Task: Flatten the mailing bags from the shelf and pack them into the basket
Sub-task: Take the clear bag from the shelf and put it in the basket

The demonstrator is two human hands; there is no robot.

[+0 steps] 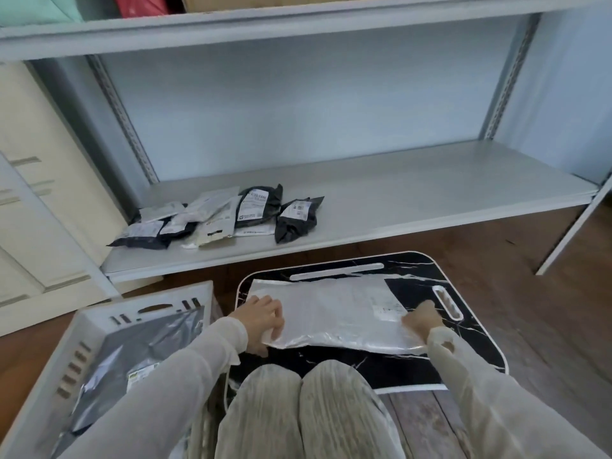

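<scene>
1. Left hand [261, 318] curled over left edge of silver mailing bag [334, 309], thumb tucked under near corner, gripping it. Right hand [422, 321] on bag's right end, fingers curled onto the film; pinch or press, cannot tell.
2. Silver mailing bag lying mostly flat on black marble-pattern tray [414, 266], long side across, near edge slightly lifted and glossy, faint white label [385, 309] toward right end. Partly covers tray surface; tray's slot handle [447, 303] just beside right hand.
3. Metal shelf [414, 190] beyond tray, low deck; pile of mailing bags [215, 218] on its left part, black and silver mixed, crumpled and overlapping, printed labels facing up. One black bag [296, 218] sits slightly apart on pile's right.
4. White basket [99, 323] on floor left of tray, just beside left forearm; grey bag [139, 352] already flat inside, small label visible.
5. Knees [304, 385] in pale pleated fabric at tray's near edge, between the two sleeves.
6. Wooden floor [546, 309] under everything; cream cabinet [39, 193] at far left.
</scene>
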